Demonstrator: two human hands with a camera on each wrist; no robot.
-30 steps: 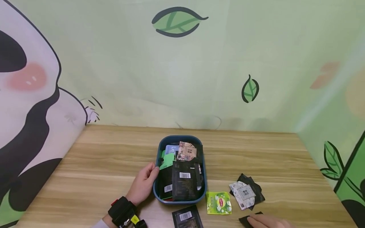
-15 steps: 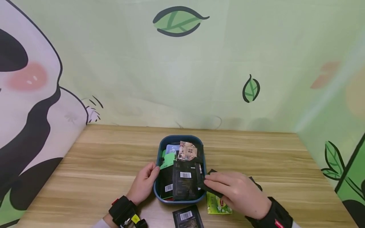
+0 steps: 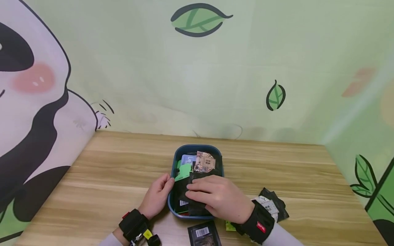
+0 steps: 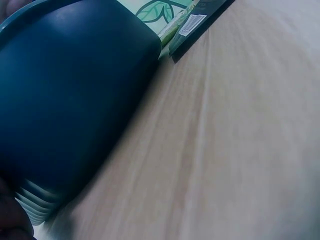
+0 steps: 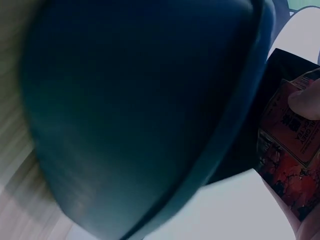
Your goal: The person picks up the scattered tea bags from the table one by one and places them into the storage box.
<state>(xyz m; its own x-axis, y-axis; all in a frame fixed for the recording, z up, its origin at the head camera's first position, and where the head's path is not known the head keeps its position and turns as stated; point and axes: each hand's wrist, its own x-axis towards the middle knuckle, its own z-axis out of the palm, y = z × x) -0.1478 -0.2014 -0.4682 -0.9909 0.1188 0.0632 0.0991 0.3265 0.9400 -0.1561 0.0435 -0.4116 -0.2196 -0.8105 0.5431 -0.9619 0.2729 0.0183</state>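
Observation:
A dark blue plastic bin (image 3: 198, 147), packed with tea packets, sits in the middle of the table. My left hand (image 3: 157, 195) grips its left rim, thumb on the edge and fingers curled against the outer wall. Over the front half of the bin, my right hand (image 3: 223, 200) holds a tea packet (image 5: 287, 150), black with a red picture label, the thumb lying across the label in the right wrist view. Towards the back of the bin show a pinkish floral packet (image 3: 204, 162), a green packet (image 3: 184, 171) and a blue one (image 3: 187, 159).
A black packet with a barcode (image 3: 204, 234) lies in front of the bin. Beside it, a yellow-green packet (image 3: 230, 226) is mostly covered by my right wrist. Further right lies a small pile of black and white packets (image 3: 276, 201). A printed backdrop (image 3: 147, 85) stands behind the table.
My right hand has lifted a black packet from the table at the lower right and carried it left over the bin. My left hand stays on the rim.

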